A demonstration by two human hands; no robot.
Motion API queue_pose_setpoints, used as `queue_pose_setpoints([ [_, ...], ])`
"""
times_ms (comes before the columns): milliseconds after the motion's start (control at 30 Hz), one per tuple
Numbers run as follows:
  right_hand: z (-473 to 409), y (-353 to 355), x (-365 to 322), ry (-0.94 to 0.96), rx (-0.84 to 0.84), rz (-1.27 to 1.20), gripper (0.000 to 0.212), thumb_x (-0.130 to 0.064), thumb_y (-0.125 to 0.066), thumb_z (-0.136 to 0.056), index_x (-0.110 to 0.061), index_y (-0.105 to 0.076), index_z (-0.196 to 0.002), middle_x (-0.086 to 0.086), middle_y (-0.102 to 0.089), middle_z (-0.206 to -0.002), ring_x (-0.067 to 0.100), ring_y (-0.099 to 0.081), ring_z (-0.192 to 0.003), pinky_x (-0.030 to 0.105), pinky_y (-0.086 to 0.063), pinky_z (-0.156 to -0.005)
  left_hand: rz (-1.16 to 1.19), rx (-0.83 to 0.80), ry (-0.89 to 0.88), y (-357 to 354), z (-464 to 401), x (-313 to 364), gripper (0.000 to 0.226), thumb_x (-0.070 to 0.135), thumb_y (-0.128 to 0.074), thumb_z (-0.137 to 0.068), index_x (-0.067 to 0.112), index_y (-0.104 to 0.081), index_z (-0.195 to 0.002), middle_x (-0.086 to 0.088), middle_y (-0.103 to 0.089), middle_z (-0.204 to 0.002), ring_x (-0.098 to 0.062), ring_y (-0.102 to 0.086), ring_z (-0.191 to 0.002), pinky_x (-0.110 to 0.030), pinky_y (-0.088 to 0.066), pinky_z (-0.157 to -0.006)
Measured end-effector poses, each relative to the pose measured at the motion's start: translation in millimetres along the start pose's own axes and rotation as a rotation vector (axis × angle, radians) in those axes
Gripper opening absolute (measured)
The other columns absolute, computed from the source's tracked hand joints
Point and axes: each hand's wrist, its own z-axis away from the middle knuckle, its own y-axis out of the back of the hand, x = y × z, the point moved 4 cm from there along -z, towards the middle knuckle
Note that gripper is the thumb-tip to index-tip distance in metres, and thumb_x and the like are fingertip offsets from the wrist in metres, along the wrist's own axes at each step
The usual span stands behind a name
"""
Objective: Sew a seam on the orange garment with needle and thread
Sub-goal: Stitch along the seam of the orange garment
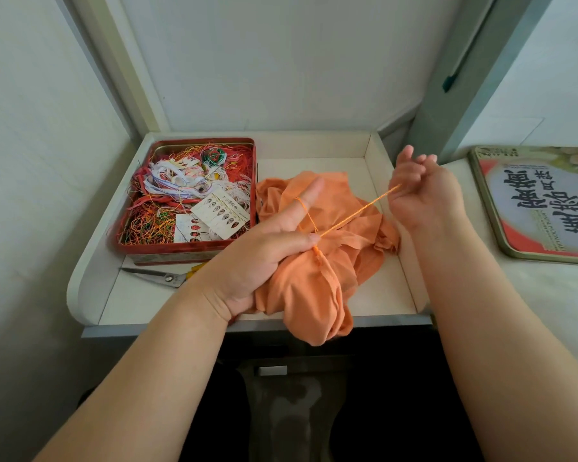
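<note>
Red tin (154, 250) of threads, scissors (162, 277) in front | left hand (267, 251) grips orange garment (314, 288) on tray (394, 288), thread (354, 214) looped over forefinger | right hand (421, 191) pinches thread taut | needle unseen; likely knotting off, seam's extent indeterminate

Head view, steeply downward; seemingly close

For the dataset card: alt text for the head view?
A person's left hand grips a bunched orange garment while the right hand pulls orange thread taut from it. A red tin of tangled threads and scissors lie to the left.
</note>
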Motion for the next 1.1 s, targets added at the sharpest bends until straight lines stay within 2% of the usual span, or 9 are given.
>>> queue_pose_setpoints([
  [67,-1.7,1.4,-6.3,-0.002,-0.011,0.215,0.033,-0.025,-0.035,-0.105,-0.017,-0.044,-0.075,0.003,-0.061,-0.064,0.003,-0.033,-0.033,0.015,-0.024,-0.029,-0.061,0.029,-0.014,6.0,1.5,3.1,0.064,0.016,-0.050,-0.088,0.038,-0.036,-0.147,0.008,-0.036,-0.154,-0.012,-0.043,-0.136,-0.042,-0.027,-0.117],
  [200,6.7,-2.1,-1.2,0.008,-0.032,1.075,0.026,-0.017,-0.038,-0.100,-0.017,-0.040,-0.074,0.004,-0.065,-0.068,0.006,-0.022,-0.032,0.016,-0.012,-0.033,-0.107,0.080,-0.039,14.8,5.2,9.1,0.060,0.016,-0.050,-0.087,0.036,-0.042,-0.143,0.013,-0.045,-0.147,-0.009,-0.049,-0.131,-0.039,-0.031,-0.115],
  [300,25.7,1.8,29.9,-0.472,-0.367,1.485,0.025,-0.013,-0.041,-0.097,-0.010,-0.044,-0.073,0.012,-0.066,-0.061,0.007,-0.022,-0.026,0.013,-0.010,-0.034,-0.089,0.120,-0.046,23.4,7.3,11.8,0.058,0.015,-0.050,-0.086,0.037,-0.049,-0.139,0.005,-0.056,-0.131,-0.006,-0.066,-0.099,-0.032,-0.046,-0.094],
  [400,41.9,-0.5,39.4,-0.743,-0.674,1.240,0.030,-0.018,-0.032,-0.102,-0.009,-0.044,-0.075,0.008,-0.058,-0.047,0.002,-0.024,-0.022,0.012,-0.008,-0.030,-0.075,0.178,-0.046,30.6,8.5,14.8,0.055,0.009,-0.050,-0.089,0.030,-0.050,-0.140,-0.001,-0.057,-0.129,-0.004,-0.063,-0.104,-0.024,-0.048,-0.084],
  [600,19.3,-11.7,22.4,-0.355,-0.362,0.668,0.034,-0.030,-0.032,-0.104,-0.020,-0.044,-0.074,-0.008,-0.041,-0.048,0.002,-0.023,-0.026,0.014,-0.014,-0.028,-0.055,0.154,0.074,33.7,9.1,9.8,0.047,0.010,-0.052,-0.090,0.023,-0.055,-0.135,-0.003,-0.061,-0.133,-0.024,-0.061,-0.118,-0.045,-0.040,-0.108],
  [733,14.6,-9.6,27.9,-0.262,-0.272,0.561,0.033,-0.028,-0.034,-0.104,-0.020,-0.044,-0.073,-0.008,-0.039,-0.051,0.003,-0.023,-0.031,0.015,-0.016,-0.030,-0.133,0.262,0.041,36.3,8.8,12.5,0.028,0.023,-0.047,-0.100,0.021,-0.067,-0.119,0.000,-0.071,-0.113,-0.025,-0.065,-0.085,-0.035,-0.045,-0.080],
  [800,12.1,-8.3,25.6,-0.243,-0.242,0.532,0.034,-0.027,-0.034,-0.104,-0.020,-0.044,-0.073,-0.008,-0.040,-0.053,0.004,-0.023,-0.032,0.015,-0.016,-0.030,-0.099,0.331,0.028,39.8,9.2,13.8,0.031,0.027,-0.042,-0.102,0.019,-0.070,-0.113,0.006,-0.075,-0.090,-0.013,-0.068,-0.086,-0.027,-0.047,-0.082],
  [933,7.1,-3.5,19.0,-0.200,-0.185,0.480,0.034,-0.025,-0.033,-0.104,-0.020,-0.044,-0.073,-0.008,-0.042,-0.053,0.003,-0.023,-0.032,0.016,-0.016,-0.030,-0.114,0.464,-0.020,43.4,7.8,15.8,0.024,0.026,-0.054,-0.095,0.019,-0.077,-0.092,0.004,-0.076,-0.089,-0.007,-0.068,-0.093,-0.027,-0.047,-0.095],
  [1100,3.6,0.0,15.8,-0.196,-0.155,0.397,0.034,-0.024,-0.033,-0.104,-0.019,-0.043,-0.071,-0.008,-0.051,-0.058,0.004,-0.024,-0.031,0.015,-0.017,-0.030,-0.174,0.535,-0.075,47.3,9.0,18.2,0.017,0.035,-0.072,-0.067,0.021,-0.073,-0.077,0.009,-0.073,-0.079,-0.002,-0.065,-0.078,-0.017,-0.048,-0.078],
])
